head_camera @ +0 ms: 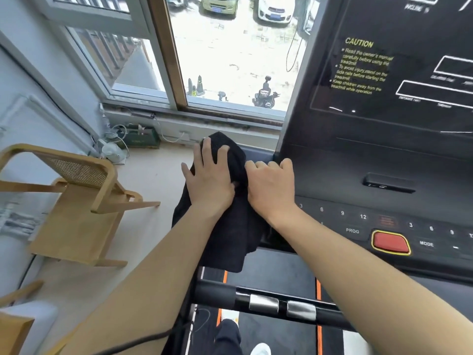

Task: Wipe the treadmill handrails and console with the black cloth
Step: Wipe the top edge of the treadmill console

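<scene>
The black cloth (225, 239) is draped over the left end of the treadmill console, hanging down toward the belt. My left hand (208, 179) lies flat on top of it with fingers spread, pressing it down. My right hand (271, 187) sits just to its right with fingers curled, knuckles up, gripping the cloth's right edge at the console's left corner. The dark console (384, 162) with its caution text and red button (390, 242) fills the right side. A front handrail bar (268, 302) with silver sensor pads crosses below my arms.
A wooden chair (76, 198) stands on the floor to the left. Behind the cloth is a window (230, 60) with its sill and cables in the corner. The treadmill belt (271, 272) with orange stripes runs beneath, with my leg and white shoe (261, 349) on it.
</scene>
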Available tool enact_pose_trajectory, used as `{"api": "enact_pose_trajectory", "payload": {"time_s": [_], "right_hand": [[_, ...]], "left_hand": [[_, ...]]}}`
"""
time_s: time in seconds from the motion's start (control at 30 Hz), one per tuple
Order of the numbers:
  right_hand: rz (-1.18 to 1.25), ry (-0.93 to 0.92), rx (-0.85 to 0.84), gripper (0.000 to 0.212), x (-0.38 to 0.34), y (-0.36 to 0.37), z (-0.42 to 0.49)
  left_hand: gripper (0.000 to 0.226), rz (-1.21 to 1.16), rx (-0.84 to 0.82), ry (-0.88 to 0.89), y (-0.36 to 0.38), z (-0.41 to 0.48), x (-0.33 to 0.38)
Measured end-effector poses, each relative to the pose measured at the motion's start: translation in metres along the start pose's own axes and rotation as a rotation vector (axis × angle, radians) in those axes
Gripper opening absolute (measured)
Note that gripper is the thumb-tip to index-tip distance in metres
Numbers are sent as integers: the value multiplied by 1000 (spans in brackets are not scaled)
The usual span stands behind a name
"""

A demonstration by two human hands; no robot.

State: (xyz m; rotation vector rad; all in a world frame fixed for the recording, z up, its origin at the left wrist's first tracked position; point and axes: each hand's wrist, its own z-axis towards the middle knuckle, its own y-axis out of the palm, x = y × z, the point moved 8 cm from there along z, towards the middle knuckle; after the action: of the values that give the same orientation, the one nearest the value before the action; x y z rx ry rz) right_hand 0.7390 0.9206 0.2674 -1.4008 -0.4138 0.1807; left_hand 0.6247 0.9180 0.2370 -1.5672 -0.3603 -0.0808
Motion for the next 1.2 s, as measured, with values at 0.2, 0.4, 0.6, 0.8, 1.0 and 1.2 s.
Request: {"api": "enact_pose_trajectory", "payload": {"time_s": [0.2,0.4,0.6,0.8,1.0,1.2], "right_hand": [[3,49,0,28,2,1,4],[93,58,-24,11,-5,-5,-33],[301,-66,-51,49,-43,7,-74],[294,-161,-148,53,-44,6,-47],[213,-227,-210,64,-37,-3,-58],[42,-162,-293,71,-46,-1,-55]], "left_hand": [[87,-46,-123,-7,1,-6,-4],[96,-43,-166,-51,6,-25,-11],[91,-132,-123,-12,0,-16,-22],[69,-512,-131,50,-1,-14,-43],[68,-69,-76,133,2,-29,-24],[67,-81,-73,142,2,-26,-25]]}}
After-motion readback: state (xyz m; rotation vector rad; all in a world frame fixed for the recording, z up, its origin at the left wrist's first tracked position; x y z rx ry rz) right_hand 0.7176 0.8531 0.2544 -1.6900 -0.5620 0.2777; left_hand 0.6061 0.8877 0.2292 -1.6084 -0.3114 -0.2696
